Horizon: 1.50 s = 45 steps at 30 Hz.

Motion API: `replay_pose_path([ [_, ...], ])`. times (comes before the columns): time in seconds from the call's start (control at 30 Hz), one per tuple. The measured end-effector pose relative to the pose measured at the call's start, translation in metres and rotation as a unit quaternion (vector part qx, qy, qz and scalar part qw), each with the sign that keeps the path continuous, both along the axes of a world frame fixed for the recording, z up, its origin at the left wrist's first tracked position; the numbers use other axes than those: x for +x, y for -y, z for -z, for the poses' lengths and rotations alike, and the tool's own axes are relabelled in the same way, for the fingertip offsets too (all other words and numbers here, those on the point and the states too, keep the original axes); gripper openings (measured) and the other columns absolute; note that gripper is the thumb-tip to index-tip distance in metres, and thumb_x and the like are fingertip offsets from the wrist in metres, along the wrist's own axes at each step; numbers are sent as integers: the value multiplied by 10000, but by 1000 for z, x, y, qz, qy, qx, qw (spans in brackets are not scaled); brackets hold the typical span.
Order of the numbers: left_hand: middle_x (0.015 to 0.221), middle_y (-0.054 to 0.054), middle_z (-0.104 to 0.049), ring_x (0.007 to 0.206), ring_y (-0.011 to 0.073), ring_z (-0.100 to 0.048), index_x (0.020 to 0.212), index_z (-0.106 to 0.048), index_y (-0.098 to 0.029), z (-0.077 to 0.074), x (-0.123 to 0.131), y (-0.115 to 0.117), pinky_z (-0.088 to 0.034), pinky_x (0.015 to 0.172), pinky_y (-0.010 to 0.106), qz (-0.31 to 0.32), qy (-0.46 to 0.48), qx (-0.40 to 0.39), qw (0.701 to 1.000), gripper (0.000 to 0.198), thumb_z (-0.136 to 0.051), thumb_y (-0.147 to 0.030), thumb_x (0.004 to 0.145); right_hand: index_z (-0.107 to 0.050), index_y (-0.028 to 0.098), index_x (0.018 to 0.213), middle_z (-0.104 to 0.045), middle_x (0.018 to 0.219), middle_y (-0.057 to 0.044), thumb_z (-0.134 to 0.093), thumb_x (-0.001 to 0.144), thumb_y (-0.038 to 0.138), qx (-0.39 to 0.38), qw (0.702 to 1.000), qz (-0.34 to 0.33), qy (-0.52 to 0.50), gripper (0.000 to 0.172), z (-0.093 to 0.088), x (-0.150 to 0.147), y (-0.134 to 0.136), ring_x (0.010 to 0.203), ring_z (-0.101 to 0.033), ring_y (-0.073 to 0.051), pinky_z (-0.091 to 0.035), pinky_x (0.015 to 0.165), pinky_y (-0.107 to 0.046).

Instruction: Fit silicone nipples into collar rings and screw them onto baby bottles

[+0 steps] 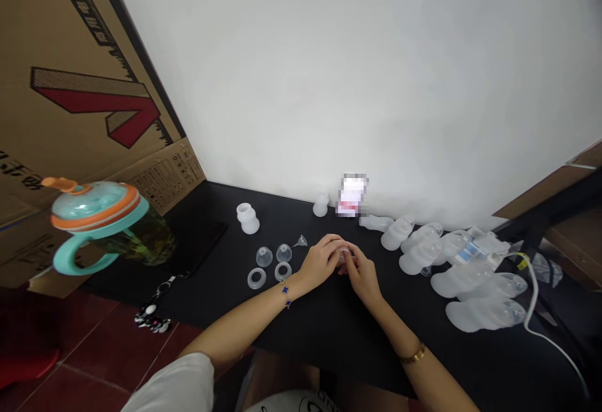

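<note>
My left hand [322, 260] and my right hand [361, 271] meet over the black table [329, 330], fingers curled together around a small clear plastic piece [345, 254] held between them. Just left of my left hand lie two clear dome-shaped nipples [264, 256], two clear rings [256, 278] and a tiny funnel-like part [301, 241]. A small translucent bottle [248, 217] stands further left.
Several translucent bottles [470, 280] lie in a pile at the right, with a white cable [533, 302] across them. A teal and orange handled cup [101, 224] stands at the left beside a large cardboard box [70, 86]. A dark phone [200, 246] and keys [153, 318] lie nearby.
</note>
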<state>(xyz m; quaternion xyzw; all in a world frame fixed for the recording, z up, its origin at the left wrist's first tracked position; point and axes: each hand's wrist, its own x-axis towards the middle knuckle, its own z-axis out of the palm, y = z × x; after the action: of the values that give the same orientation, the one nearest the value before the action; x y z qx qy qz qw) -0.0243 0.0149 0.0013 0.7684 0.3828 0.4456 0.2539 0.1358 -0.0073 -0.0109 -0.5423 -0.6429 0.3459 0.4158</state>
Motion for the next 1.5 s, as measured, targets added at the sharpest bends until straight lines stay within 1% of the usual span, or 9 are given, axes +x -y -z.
replay_pose_path([
  [0.23,1274,84,-626,1131,200,-643,1207,-644,-215,3,2,3,-547,983,344,-7,-14,11,1000,345,-465,-106,933,-585,216,1310,-735,752,-22,-500,970,472,5,1000,8,-30,434,4,-1,-1,652,-709,-217,-548,622,-306],
  [0.4,1242,60,-634,1097,179,-654,1177,-656,-230,5,3,2,-560,965,321,-11,-8,5,1000,337,-484,-98,918,-602,206,1262,-733,740,-25,-519,954,443,6,1000,13,-16,398,4,0,-1,632,-700,-214,-525,571,-292],
  [0.6,1264,75,-620,1086,189,-659,1195,-647,-233,1,2,2,-576,938,339,-11,-32,2,999,328,-470,-124,941,-617,224,1255,-736,745,-21,-527,952,433,10,999,17,-26,379,4,0,-2,641,-700,-211,-543,595,-303],
  [0.9,1399,77,-567,1203,224,-631,1383,-533,-272,-6,-4,2,-585,922,348,-22,-109,59,992,407,-517,-398,997,-639,207,1182,-700,791,-27,-598,894,459,2,989,62,-135,385,5,4,-9,606,-653,-179,-539,558,-299],
  [1.1,1412,109,-569,1262,265,-587,1397,-529,-252,-12,-16,-12,-495,1055,425,-112,-115,77,984,425,-496,-407,1002,-630,179,1182,-700,847,-41,-643,841,504,-34,975,82,-203,471,3,6,-16,546,-623,-148,-492,487,-269],
  [1.2,1424,150,-560,1355,316,-497,1372,-568,-234,-18,-30,-24,-283,1211,518,-180,-98,88,975,409,-522,-360,986,-639,171,1168,-712,874,-51,-647,833,502,-44,973,85,-209,471,4,7,-17,544,-617,-138,-488,486,-260],
  [1.27,1451,149,-537,1395,328,-447,1378,-564,-234,-23,-42,-31,-176,1242,556,-224,-83,84,967,418,-529,-357,980,-647,171,1157,-710,860,-47,-646,832,506,-45,974,85,-207,467,4,7,-17,547,-616,-139,-487,487,-258],
  [1.37,1500,167,-479,1431,355,-389,1382,-564,-220,-26,-53,-39,-169,1229,577,-265,-86,80,957,447,-548,-391,969,-655,171,1147,-708,842,-43,-648,830,513,-43,974,82,-206,466,4,7,-16,548,-614,-139,-484,490,-258],
  [1.5,1543,178,-427,1453,363,-356,1413,-546,-227,-21,-53,-48,-214,1207,569,-247,-112,71,960,530,-583,-467,943,-661,168,1125,-696,800,-30,-656,819,521,-44,973,81,-211,467,3,6,-16,539,-612,-139,-475,485,-253],
])
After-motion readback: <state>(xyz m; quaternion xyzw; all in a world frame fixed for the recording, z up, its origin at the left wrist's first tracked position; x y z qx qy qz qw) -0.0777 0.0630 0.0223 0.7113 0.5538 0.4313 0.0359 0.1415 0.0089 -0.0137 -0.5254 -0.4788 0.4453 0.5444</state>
